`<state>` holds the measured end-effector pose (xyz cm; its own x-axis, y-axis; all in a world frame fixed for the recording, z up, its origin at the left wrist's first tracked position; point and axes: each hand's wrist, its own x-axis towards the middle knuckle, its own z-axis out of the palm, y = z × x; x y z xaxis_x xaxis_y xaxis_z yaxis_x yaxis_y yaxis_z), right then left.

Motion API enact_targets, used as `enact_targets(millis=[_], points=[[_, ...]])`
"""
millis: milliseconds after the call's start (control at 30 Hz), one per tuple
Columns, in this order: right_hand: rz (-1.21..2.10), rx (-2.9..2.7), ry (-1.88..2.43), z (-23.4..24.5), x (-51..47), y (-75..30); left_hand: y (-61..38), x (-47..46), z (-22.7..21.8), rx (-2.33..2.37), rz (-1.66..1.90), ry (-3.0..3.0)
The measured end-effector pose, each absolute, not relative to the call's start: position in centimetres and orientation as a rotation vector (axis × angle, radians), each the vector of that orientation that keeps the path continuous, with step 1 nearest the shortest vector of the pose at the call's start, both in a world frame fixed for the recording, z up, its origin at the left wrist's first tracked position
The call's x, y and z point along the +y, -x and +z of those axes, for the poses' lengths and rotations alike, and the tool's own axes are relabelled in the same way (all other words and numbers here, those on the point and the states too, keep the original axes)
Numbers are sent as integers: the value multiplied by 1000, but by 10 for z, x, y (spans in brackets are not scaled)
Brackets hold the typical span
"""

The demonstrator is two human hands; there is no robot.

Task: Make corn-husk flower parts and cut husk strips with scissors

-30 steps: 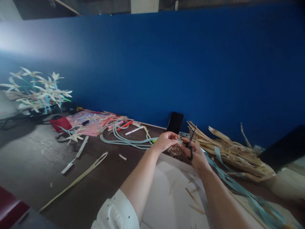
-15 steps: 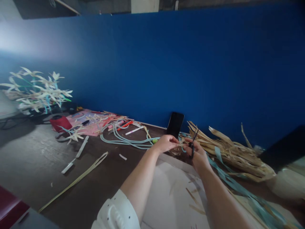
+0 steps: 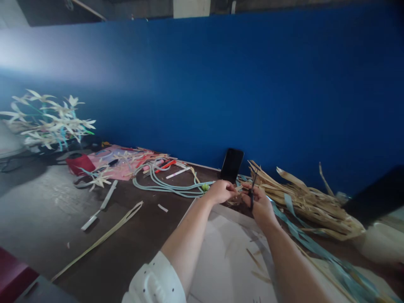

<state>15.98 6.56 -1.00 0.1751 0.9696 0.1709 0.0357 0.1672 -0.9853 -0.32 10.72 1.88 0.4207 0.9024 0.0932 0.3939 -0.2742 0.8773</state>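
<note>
My left hand (image 3: 221,192) is closed in a pinch on a small pale dried-leaf strip (image 3: 239,189), just in front of the phone. Dark scissors (image 3: 252,194) are held in my right hand (image 3: 261,205), with the blades pointing up and away from me. The fingertips of my right hand are close to the same strip; whether they touch it I cannot tell. Small scraps (image 3: 232,202) lie on the table below the hands. A white board or sheet (image 3: 227,252) with a few brown slivers on it lies beneath my forearms.
A dark phone (image 3: 232,164) leans on the blue wall. To the right are a dried-leaf bundle (image 3: 309,206) and blue-green ribbons (image 3: 315,244). Leftward lie looped pale-blue cords (image 3: 164,188), pens (image 3: 178,173), a red thread spool (image 3: 77,164), a long split strip (image 3: 104,238) and leaf flowers (image 3: 59,118).
My right hand and the scissors have shifted slightly left, nearer my left hand. The left hand has moved a little lower and keeps its pinch.
</note>
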Motion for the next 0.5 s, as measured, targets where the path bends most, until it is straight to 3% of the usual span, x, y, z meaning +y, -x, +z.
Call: enact_targets(millis=[167,500], points=[[926,-1133,1190,-6,63,-158,5,107,22,1132,812,-1782],[1265,-1256,1284,8,52,-152,7,108,29,1043,1087,-1388]])
